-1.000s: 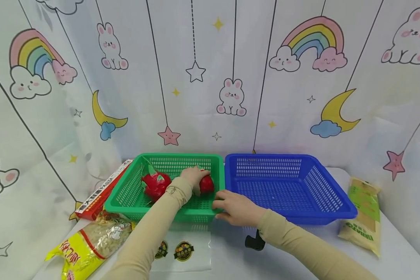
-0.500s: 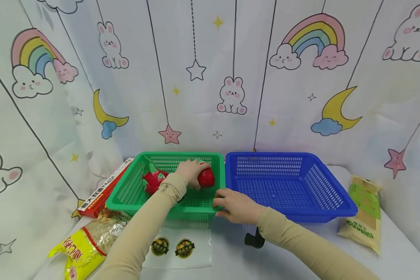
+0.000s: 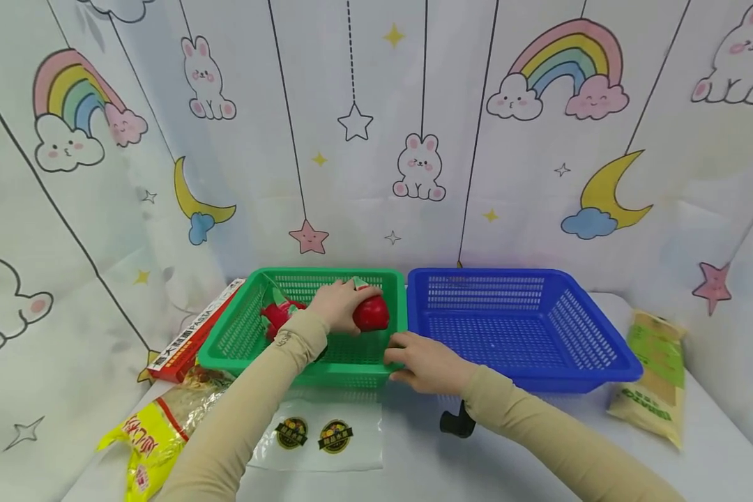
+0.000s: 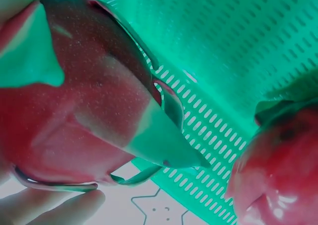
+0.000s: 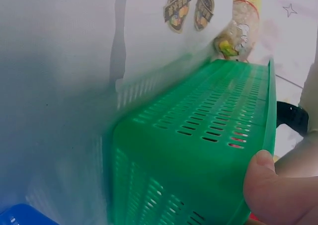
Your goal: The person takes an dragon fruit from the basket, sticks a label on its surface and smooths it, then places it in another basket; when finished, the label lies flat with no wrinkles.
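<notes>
Over the right part of the green basket (image 3: 351, 373), my left hand (image 3: 337, 305) grips a red dragon fruit (image 3: 371, 315). The left wrist view shows that fruit (image 4: 79, 101) up close, fingers (image 4: 64, 207) along its lower side. A second dragon fruit (image 3: 277, 317) lies in the basket's left part, partly behind my left wrist. My right hand (image 3: 428, 362) grips the green basket's near right corner; in the right wrist view its thumb (image 5: 263, 168) lies at the basket's rim.
A blue basket (image 3: 577, 385) stands right of the green one. Beyond it lies a green-and-tan bag (image 3: 655, 376). At left are a red pasta box (image 3: 194, 335) and a yellow-and-clear bag (image 3: 157, 432). A clear sheet with two round labels (image 3: 351, 457) lies in front.
My left hand has raised the dragon fruit from the basket's bottom. My right hand stays at the basket's corner. The head view has shifted slightly.
</notes>
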The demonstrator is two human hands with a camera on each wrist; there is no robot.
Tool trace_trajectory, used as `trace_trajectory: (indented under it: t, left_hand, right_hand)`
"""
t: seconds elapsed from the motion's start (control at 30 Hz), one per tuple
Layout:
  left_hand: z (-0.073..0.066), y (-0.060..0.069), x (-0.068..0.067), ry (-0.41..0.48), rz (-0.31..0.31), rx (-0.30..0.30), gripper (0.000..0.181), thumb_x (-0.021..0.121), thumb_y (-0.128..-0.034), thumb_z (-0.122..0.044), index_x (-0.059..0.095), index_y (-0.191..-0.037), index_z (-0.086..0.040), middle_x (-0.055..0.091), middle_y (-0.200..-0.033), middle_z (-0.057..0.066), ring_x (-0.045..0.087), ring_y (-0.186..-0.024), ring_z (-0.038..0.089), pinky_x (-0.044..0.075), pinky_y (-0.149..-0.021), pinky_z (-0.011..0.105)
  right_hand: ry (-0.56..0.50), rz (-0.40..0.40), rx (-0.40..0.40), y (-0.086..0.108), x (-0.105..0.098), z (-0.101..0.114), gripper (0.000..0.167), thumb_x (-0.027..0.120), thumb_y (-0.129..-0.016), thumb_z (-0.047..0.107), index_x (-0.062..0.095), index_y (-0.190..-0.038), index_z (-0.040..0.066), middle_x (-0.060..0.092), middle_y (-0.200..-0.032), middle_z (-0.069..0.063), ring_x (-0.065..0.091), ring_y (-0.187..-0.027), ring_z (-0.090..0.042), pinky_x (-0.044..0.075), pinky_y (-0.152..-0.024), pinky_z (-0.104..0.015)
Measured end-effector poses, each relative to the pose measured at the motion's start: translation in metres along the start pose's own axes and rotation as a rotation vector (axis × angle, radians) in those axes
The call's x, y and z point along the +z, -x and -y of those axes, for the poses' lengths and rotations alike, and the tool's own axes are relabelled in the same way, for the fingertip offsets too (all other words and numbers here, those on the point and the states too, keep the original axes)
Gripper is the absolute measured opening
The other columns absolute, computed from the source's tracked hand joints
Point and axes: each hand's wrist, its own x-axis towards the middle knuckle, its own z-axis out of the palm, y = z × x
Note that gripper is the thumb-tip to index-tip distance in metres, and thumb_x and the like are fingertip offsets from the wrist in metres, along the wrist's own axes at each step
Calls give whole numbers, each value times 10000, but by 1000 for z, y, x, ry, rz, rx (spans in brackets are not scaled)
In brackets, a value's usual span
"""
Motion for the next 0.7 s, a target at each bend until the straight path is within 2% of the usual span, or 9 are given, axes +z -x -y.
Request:
trace_trajectory:
  t: [0.1,0.27,0.7]
  left_hand:
    - [-1,3,-2,12,-27,8,793,814,-642,-339,430,-1336,-346,554,-1170,104,549,-1026,290,522,-771,442]
    - [-4,10,-7,5,-37,4,799,811,-646,-351,421,-1344,-349,552,-1166,104,550,-1026,290,531,-759,434]
    - [-14,28,-20,-11,-70,58,792,804,-650,-369,419,-1341,-339,570,-1137,120,560,-1005,288,544,-726,432]
  right_hand:
    - [4,-3,0,0,1,-1,136,665,-846,228,643,-964,163,547,-958,5,514,-848,-115,481,-731,-221]
    - [-4,-5,-9,0,4,-1,129,659,-851,225,637,-963,165,542,-953,6,511,-840,-112,476,-725,-214]
    - [3,-1,17,1,1,1,131,653,-856,226,633,-969,164,558,-981,-1,528,-884,-129,493,-739,-226]
